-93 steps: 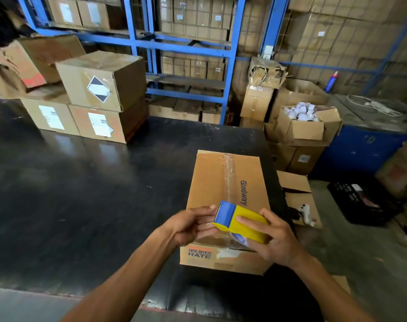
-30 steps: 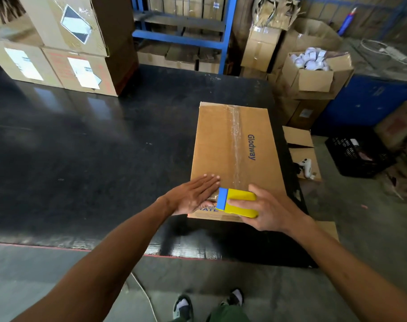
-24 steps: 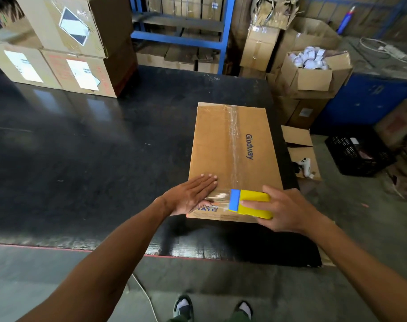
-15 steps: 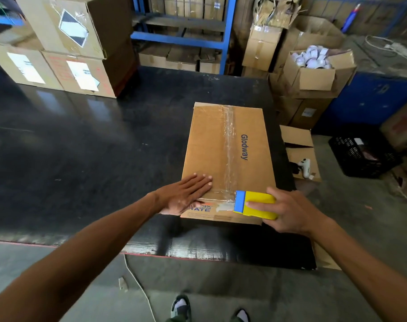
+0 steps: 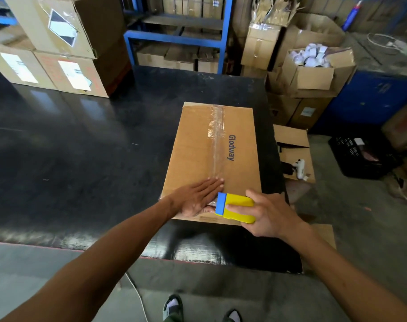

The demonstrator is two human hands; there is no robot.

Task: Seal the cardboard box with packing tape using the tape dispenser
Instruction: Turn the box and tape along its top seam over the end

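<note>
A flat brown cardboard box (image 5: 195, 147) printed "Glodway" lies on the black table (image 5: 81, 159), near its right edge. Clear packing tape (image 5: 217, 135) runs along the box's centre seam from the far end to the near end. My left hand (image 5: 195, 197) lies flat, fingers together, pressing on the near part of the box top beside the tape. My right hand (image 5: 265, 214) grips a yellow tape dispenser with a blue front (image 5: 235, 206) at the box's near edge, just right of my left hand.
Stacked labelled cartons (image 5: 65, 47) stand at the table's far left. Blue shelving (image 5: 177, 36) rises behind. Open cartons (image 5: 314, 70), a black crate (image 5: 362, 156) and a flat carton with a white tool (image 5: 300, 168) sit on the floor to the right.
My right hand has drawn the dispenser from the seam toward the right at the box's near edge. My left hand went from holding the dispenser's front to pressing flat on the box.
</note>
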